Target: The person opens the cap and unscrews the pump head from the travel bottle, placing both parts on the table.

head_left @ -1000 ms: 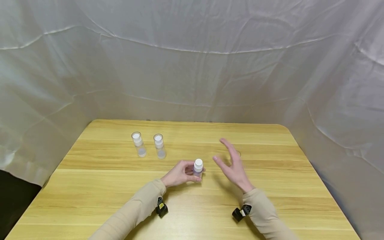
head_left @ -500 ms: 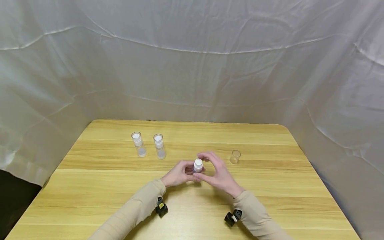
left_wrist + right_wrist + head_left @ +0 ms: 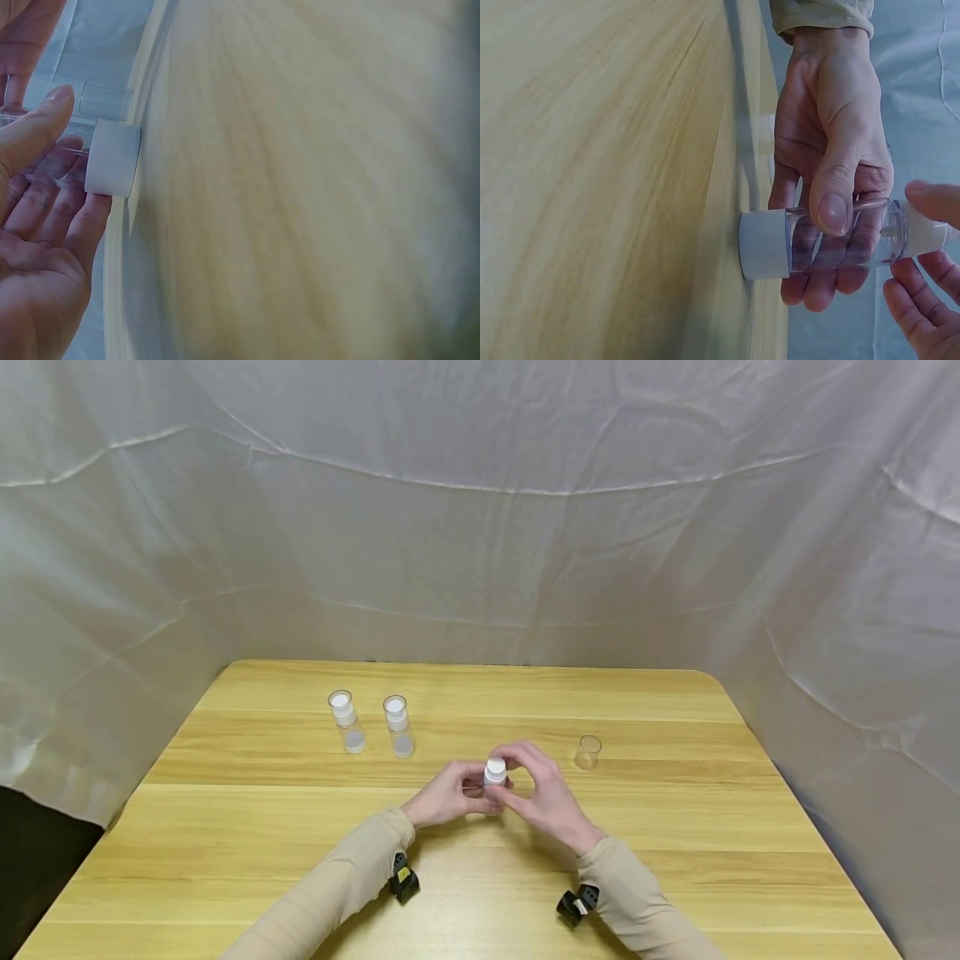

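A small clear pump bottle with a white base stands upright near the front middle of the table. My left hand grips its clear body, thumb on one side and fingers behind. My right hand reaches in from the right and pinches the white pump head between thumb and fingers, as the right wrist view also shows. Whether the bottle's base touches the table cannot be told. Behind my right hand, a clear cap sits apart on the table.
Two similar bottles, a left one and a right one, stand upright at the back left with clear caps over white tops. The wooden table ends at grey cloth walls at the back and sides.
My right hand has come left from near the clear cap, with fingers spread, to the bottle, and its fingers now pinch the pump head. My left hand and the bottle have stayed in place.
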`<state>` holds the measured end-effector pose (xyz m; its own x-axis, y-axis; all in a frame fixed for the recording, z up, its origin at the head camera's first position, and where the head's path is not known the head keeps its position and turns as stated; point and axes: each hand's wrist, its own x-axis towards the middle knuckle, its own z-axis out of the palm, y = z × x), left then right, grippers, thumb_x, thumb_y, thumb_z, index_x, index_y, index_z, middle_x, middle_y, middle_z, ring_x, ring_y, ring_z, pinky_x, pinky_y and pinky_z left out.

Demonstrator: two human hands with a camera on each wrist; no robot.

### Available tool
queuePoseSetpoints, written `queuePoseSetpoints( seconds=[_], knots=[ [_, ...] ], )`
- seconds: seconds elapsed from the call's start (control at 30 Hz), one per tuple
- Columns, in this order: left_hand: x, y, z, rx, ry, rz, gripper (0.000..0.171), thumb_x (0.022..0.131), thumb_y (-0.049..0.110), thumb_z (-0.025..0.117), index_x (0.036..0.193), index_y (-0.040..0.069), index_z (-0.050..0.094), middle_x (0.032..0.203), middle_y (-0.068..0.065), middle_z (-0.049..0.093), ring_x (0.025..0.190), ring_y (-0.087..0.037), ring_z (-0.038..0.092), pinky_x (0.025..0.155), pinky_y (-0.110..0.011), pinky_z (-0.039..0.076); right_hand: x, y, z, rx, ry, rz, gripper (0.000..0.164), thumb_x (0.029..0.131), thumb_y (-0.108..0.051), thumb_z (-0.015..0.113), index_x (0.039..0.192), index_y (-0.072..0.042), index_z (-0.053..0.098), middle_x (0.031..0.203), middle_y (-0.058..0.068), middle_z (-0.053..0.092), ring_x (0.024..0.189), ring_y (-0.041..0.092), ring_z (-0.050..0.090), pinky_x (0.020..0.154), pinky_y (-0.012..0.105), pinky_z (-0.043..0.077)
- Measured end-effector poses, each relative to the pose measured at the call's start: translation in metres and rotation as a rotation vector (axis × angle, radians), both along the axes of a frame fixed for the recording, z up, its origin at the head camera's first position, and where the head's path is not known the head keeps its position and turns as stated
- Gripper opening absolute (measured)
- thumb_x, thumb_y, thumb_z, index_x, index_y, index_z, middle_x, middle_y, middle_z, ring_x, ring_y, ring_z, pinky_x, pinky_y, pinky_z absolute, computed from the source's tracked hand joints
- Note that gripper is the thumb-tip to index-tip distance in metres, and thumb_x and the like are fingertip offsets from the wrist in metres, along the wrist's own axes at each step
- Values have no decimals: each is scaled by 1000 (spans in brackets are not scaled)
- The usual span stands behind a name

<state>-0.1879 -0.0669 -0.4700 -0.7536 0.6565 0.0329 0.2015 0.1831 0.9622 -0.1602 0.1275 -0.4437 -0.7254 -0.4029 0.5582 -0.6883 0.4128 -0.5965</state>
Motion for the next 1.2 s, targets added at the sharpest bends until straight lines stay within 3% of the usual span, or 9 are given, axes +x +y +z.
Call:
queuePoseSetpoints(
  seconds=[0.13,0.37,0.57,0.83,1.2],
  knots=[
    [0,0,0,6,-8,-1,46,86,2,76,129,-1,62,128,-19,69,124,-34,64,112,-40,51,-1,0,0,-11,7,-6,45,75,-3,85,115,-4,65,108,10,71,98,22,68,87,39,63],
    [0,0,-1,0,7,0,44,85,1,75,127,0,63,127,-19,70,120,-32,66,107,-28,54,-1,1,1,-16,-18,12,40,77,-1,83,114,-3,68,109,11,73,99,25,70,88,35,63],
    [-1,0,-2,-9,9,-2,43,86,2,75,127,0,64,127,-19,69,121,-33,66,108,-28,53,0,0,1,2,-18,28,48,79,-5,82,123,-3,64,115,13,71,103,24,68,92,39,61],
    [-1,-1,-2,-2,29,-11,42,87,4,75,127,-1,63,129,-20,68,122,-34,65,104,-23,55,2,-6,-2,-23,-55,-40,53,76,-10,87,123,-4,61,110,9,65,96,17,63,86,41,61],
    [-1,0,-2,-4,11,-5,43,86,5,76,127,1,64,127,-18,69,122,-33,65,111,-36,52,2,-8,0,-23,-23,-19,40,78,1,80,114,-3,64,110,10,68,97,20,65,87,33,61]
  ],
)
